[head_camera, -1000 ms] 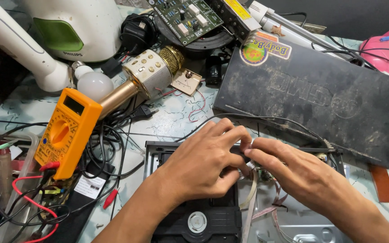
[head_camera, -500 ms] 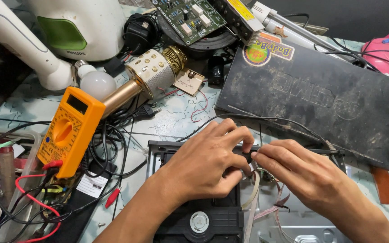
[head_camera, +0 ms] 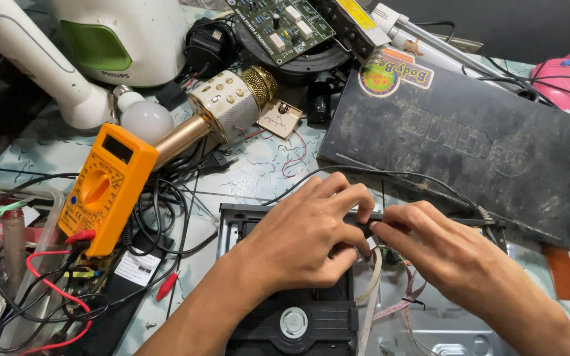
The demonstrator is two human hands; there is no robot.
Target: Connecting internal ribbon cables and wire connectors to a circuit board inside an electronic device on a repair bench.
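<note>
Head view: small black part pinched between fingers of both hands, above disc drive.

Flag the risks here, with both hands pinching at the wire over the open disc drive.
1. The left hand and right hand meet on a thin black wire; a hard tug might snap it.
2. The white ribbon cable hangs loose by the disc drive; a wrist could snag it.
3. The yellow multimeter sits in tangled leads and could get dragged.

Left hand: bare, no ring or glove is worn.
Right hand: bare, no sleeve is seen.
</note>
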